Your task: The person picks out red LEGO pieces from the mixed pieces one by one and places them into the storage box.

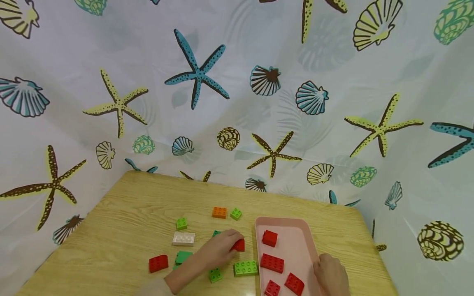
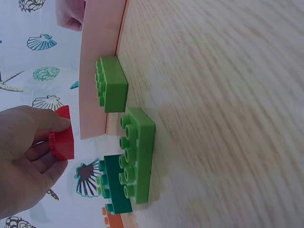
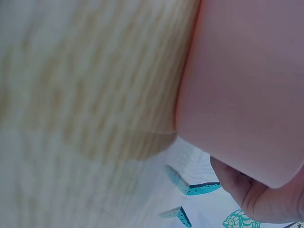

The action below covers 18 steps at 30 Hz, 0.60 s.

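Observation:
My left hand [image 1: 222, 246] pinches a red toy brick [image 1: 239, 245] between thumb and fingers, just left of a pink tray [image 1: 309, 234]. In the left wrist view the same red brick [image 2: 64, 142] is held up off the table, level with the tray's wall. The tray holds several red bricks, among them a long one [image 1: 272, 263] and one near the far end [image 1: 270, 238]. At the tray's right rim, my right hand [image 1: 332, 274] grips the edge. The right wrist view shows part of that hand [image 3: 259, 194] against the tray's outer wall.
Left of the tray lie a light green brick [image 1: 245, 268], a dark green brick [image 1: 215, 275], an orange brick [image 1: 219, 212], a white brick [image 1: 183, 239], a red brick [image 1: 158, 263] and several other green ones. A patterned curtain [image 1: 237, 111] hangs around the wooden table [image 1: 122, 230].

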Available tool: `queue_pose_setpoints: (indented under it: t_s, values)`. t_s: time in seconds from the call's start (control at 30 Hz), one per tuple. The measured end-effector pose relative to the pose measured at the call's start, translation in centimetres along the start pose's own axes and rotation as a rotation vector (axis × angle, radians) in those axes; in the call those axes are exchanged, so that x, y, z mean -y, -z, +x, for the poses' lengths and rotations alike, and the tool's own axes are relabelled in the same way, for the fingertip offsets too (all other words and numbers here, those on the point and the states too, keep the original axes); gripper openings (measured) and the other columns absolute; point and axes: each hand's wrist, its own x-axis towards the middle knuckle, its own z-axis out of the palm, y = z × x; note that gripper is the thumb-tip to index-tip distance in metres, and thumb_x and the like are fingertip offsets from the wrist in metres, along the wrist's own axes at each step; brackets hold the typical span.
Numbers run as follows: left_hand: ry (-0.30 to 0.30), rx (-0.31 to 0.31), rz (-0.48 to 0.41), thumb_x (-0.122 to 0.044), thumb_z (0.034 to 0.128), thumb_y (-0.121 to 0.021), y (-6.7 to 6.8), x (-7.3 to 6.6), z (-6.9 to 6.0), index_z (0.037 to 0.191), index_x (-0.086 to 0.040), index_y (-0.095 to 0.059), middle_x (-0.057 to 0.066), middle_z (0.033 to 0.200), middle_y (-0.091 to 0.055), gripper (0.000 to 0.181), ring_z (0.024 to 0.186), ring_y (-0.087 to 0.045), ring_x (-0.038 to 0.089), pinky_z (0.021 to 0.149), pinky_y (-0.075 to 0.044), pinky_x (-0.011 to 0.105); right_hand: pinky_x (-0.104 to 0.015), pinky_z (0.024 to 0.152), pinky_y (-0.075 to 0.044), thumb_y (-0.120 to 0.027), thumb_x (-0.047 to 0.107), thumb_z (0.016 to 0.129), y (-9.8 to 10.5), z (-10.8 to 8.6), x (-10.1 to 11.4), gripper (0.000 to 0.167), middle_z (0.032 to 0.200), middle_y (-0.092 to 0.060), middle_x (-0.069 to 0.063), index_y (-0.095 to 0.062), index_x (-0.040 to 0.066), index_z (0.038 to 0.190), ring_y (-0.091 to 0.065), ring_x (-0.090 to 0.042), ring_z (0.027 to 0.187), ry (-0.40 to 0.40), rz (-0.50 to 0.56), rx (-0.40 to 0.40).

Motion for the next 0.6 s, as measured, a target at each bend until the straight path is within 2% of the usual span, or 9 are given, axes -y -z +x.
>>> queue_pose_setpoints:
  t_s: [0.33, 0.6]
  values:
    - [-0.008, 0.050, 0.009, -0.016, 0.0948, -0.070, -0.6, -1.7, 1.2, 0.132, -0.009, -0.062, 0.001, 0.127, -0.061, 0.038, 0.113, -0.057, 0.010, 0.092, -0.049, 0.026, -0.048, 0.050, -0.041, -0.062, 0.005, 0.084, 0.0, -0.2, -0.2, 0.027, 0.058, -0.053, -0.009, -0.047, 0.009, 0.061, -0.052, -0.030, 0.052, 0.008, 0.019, -0.002]
    - [-0.079, 0.025, 0.001, -0.014, 0.0949, -0.070, -1.1, -3.0, 1.8, 0.131, -0.007, -0.063, 0.002, 0.128, -0.061, 0.038, 0.118, -0.057, 0.011, 0.092, -0.048, 0.023, -0.053, 0.051, -0.042, -0.062, 0.004, 0.083, -0.1, -0.1, -0.2, 0.026, 0.060, -0.056, -0.015, -0.048, 0.009, 0.061, -0.057, -0.040, 0.055, 0.021, 0.020, -0.039]
